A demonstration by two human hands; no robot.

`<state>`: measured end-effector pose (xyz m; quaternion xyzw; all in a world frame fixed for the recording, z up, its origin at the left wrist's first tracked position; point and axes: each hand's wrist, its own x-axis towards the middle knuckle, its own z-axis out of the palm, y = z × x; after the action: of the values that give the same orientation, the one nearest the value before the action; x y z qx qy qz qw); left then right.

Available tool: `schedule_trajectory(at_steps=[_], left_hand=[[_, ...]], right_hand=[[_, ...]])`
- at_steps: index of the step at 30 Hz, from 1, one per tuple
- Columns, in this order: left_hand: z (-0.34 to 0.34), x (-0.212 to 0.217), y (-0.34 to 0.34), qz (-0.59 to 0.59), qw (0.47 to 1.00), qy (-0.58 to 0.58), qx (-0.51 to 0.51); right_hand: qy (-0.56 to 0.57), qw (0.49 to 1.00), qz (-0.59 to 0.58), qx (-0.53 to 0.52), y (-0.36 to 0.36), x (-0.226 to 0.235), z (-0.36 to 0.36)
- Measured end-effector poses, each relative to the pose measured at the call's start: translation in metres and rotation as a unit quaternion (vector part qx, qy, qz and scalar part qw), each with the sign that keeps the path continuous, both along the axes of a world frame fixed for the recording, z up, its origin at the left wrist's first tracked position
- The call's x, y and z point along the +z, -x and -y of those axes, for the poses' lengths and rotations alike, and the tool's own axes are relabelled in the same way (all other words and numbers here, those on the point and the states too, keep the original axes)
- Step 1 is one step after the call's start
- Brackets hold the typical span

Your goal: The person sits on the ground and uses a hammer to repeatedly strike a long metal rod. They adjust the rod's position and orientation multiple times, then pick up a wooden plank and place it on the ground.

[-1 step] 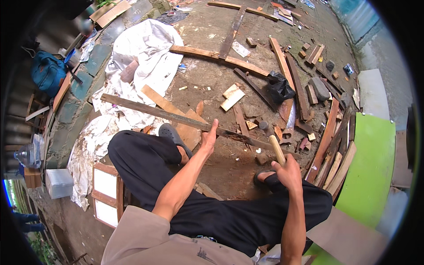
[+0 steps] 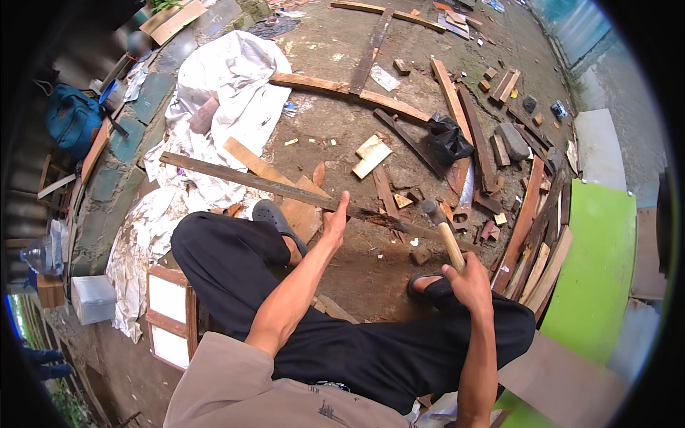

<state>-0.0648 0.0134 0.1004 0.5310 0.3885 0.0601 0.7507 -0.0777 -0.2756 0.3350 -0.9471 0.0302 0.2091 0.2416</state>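
Note:
My left hand (image 2: 333, 225) is closed around a long, dark, weathered strip of wood (image 2: 260, 185), its thumb pointing up. The strip slants across in front of my knees, from the white sheet at left down toward my right hand, and its middle has a dark, splintered patch. My right hand (image 2: 469, 282) grips the wooden handle of a hammer (image 2: 450, 245). The hammer's head is raised, over the right part of the strip in this view; whether they touch I cannot tell. A handsaw blade (image 2: 467, 187) lies on the ground beyond the hammer.
A crumpled white sheet (image 2: 235, 85) covers the ground at left. Loose planks (image 2: 399, 105), offcuts and a black plastic bag (image 2: 448, 141) lie ahead. Several boards (image 2: 519, 228) are piled at right beside a green panel (image 2: 596, 264). A framed white panel (image 2: 169, 307) stands by my left knee.
The view has shifted very slightly. Both hands keep their hold on the wood strip and the hammer.

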Motion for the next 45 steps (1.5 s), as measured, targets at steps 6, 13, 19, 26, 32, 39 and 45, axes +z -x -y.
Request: schedule_trajectory(at_steps=[6,13,19,26,32,39,45], left_hand=[[-0.022,-0.044,-0.040,-0.181,0.981,-0.055,0.034],[-0.051,-0.096,-0.046,-0.297,0.951,0.003,0.082],[-0.081,-0.131,-0.032,-0.353,0.935,0.017,-0.035],[-0.097,-0.141,-0.032,-0.330,0.858,-0.338,-0.203],[-0.106,-0.115,-0.052,-0.323,0.846,-0.373,-0.201],[-0.084,-0.090,-0.079,-0.212,0.700,-0.552,-0.400],[-0.074,-0.106,-0.095,-0.154,0.487,-0.628,-0.587]], right_hand=[[0.111,0.993,-0.049,0.009,0.002,0.005,0.044],[0.213,0.964,-0.157,0.033,-0.001,-0.045,0.041],[0.207,0.958,-0.188,0.057,-0.006,-0.057,0.031],[0.214,0.957,-0.174,0.091,-0.017,-0.058,0.018],[0.206,0.961,-0.160,0.098,-0.020,-0.061,0.017],[0.214,0.953,-0.176,0.120,-0.024,-0.060,0.009],[0.220,0.949,-0.181,0.134,-0.023,-0.063,0.007]])
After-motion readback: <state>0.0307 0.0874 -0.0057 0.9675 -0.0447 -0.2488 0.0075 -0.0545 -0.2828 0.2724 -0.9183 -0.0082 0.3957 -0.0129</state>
